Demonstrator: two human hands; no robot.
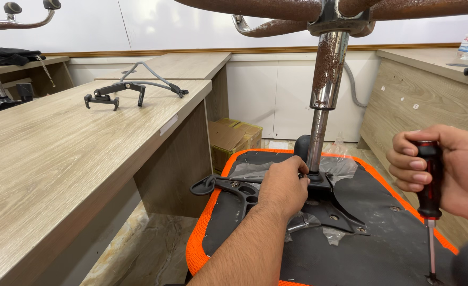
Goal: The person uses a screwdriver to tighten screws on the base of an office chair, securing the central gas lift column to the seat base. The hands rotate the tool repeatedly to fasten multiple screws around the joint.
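Two hands at work over one upturned chair seat, black underneath with an orange mesh edge, lying low between the desks. The left hand rests on the black metal mechanism plate, fingers curled at the foot of the one rusty chrome gas column; whether that grip pinches anything, I cannot tell. The right hand has its grip wrapped tight around one red-and-black screwdriver, held upright, tip down on the seat near the lower right. On the wooden desk to the left lies one black bracket; one cardboard box sits on the floor behind.
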